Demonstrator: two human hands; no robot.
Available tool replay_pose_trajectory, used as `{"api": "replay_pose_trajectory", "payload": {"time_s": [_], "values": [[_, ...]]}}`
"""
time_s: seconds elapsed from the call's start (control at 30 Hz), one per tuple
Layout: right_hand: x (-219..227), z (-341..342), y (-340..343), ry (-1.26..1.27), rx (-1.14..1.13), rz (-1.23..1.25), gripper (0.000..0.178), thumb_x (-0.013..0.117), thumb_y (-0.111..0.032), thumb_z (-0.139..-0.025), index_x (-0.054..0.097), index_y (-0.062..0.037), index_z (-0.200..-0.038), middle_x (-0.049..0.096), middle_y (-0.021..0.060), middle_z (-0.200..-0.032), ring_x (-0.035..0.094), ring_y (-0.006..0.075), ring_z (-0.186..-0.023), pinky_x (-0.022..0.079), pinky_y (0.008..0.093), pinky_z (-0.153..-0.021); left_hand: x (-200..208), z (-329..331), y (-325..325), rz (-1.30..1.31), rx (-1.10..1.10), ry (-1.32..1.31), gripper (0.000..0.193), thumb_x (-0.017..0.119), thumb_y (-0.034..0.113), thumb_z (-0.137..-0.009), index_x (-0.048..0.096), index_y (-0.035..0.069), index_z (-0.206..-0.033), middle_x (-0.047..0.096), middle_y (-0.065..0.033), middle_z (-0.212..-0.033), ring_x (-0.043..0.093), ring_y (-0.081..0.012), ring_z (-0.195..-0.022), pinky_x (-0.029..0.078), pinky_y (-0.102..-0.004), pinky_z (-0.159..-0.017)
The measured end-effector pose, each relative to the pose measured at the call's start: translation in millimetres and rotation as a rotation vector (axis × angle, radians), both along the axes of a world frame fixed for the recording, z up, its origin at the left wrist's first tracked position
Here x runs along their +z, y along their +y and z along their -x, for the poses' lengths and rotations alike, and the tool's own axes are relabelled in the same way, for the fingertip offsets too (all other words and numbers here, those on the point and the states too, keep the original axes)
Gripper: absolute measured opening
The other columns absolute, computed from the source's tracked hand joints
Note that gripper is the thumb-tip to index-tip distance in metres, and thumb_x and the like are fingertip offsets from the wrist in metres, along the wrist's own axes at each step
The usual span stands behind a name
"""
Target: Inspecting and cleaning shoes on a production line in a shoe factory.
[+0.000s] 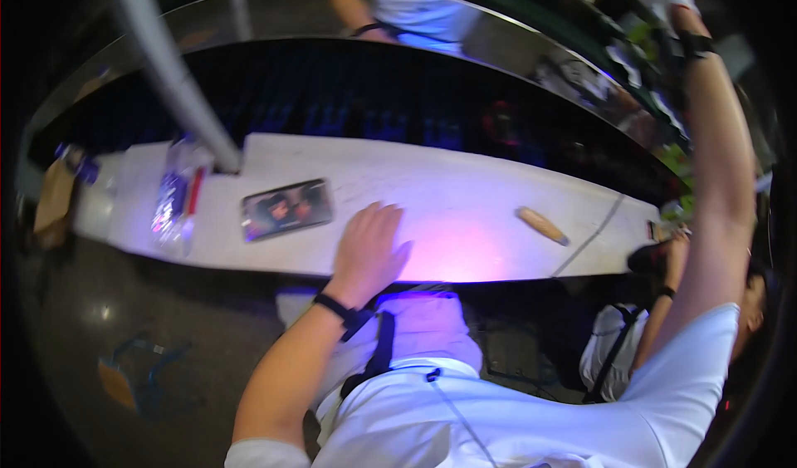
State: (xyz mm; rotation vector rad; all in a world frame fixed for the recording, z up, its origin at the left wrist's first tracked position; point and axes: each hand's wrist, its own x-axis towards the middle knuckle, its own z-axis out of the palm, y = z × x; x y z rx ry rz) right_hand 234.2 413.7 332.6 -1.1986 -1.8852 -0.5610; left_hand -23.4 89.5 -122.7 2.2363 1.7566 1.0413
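My left hand [369, 250] lies palm down near the front edge of a long white tabletop [440, 169], its fingers stretched out and the thumb apart. Just left of it is a phone [287, 209] with a picture on its screen. My right arm reaches far up and to the right, past the table's end. At the top edge my right hand [682, 18] is smeared by motion, with a whitish blur beside it; its fingers cannot be made out. Toward the table's right lies a tan, elongated piece [543, 225] with a dark tip.
A grey post [170, 65] meets the tabletop at the left. Clear plastic packaging [172, 210] lies beside it, and a cardboard box [54, 198] is at the far left end. Behind runs a dark trough [357, 94]; another person [423, 11] is beyond. A co-worker's hand [677, 260] shows at right.
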Motion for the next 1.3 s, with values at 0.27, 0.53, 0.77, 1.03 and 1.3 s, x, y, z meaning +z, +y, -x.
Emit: {"api": "replay_pose_trajectory", "payload": {"time_s": [0.27,0.53,0.77,1.03,1.3], "values": [[-270.3,-15.5,-93.5,-0.42,0.331,0.555,0.037,0.078,-0.033,-0.091,0.071,-0.0105,-0.12,0.075,0.0109,-0.104,0.073,0.0301,-0.087,0.058,0.0414,-0.072,0.1,-4.5,-0.4,-0.014,0.008,0.005,0.047,0.082,0.018,-0.081,0.066,0.002,-0.123,0.062,-0.0171,-0.134,0.057,-0.0399,-0.13,0.048,-0.0507,-0.109],[-447.6,-51.8,34.7,0.167,0.08,1.105,0.081,0.089,-0.039,-0.078,0.059,-0.0039,-0.145,0.071,0.0179,-0.131,0.068,0.0353,-0.122,0.052,0.0389,-0.106,-1.7,-3.9,6.2,-0.03,-0.013,-0.006,0.047,0.083,0.019,-0.08,0.067,0.001,-0.121,0.065,-0.0156,-0.129,0.06,-0.0388,-0.124,0.049,-0.0496,-0.106],[-371.0,-32.4,-26.3,1.549,0.393,1.505,0.032,0.071,-0.022,-0.1,0.063,-0.0063,-0.127,0.074,0.0149,-0.111,0.075,0.0304,-0.099,0.062,0.0488,-0.089,-4.0,-2.5,4.5,-0.013,-0.025,0.005,0.048,0.08,0.024,-0.085,0.066,0.001,-0.125,0.064,-0.0167,-0.129,0.058,-0.0391,-0.125,0.048,-0.0485,-0.108],[-322.3,-25.1,-246.2,1.649,1.225,1.998,0.064,0.049,-0.054,-0.109,0.048,-0.0127,-0.158,0.058,0.0173,-0.151,0.065,0.0418,-0.122,0.051,0.0509,-0.106,88.3,-29.8,59.5,0.193,-0.264,-2.056,0.075,0.063,0.063,-0.101,0.057,-0.001,-0.139,0.067,-0.0154,-0.129,0.064,-0.03,-0.121,0.049,-0.0429,-0.11],[-183.3,-98.4,-62.9,-0.001,0.18,-0.06,0.031,0.074,-0.031,-0.095,0.076,-0.0094,-0.117,0.077,0.0132,-0.109,0.073,0.0309,-0.099,0.057,0.0432,-0.091,140.9,-44.9,-10.3,-0.153,-0.23,-1.097,0.049,0.091,0.02,-0.082,0.067,0.002,-0.121,0.075,-0.0112,-0.111,0.074,-0.0241,-0.089,0.061,-0.0366,-0.087]]}}
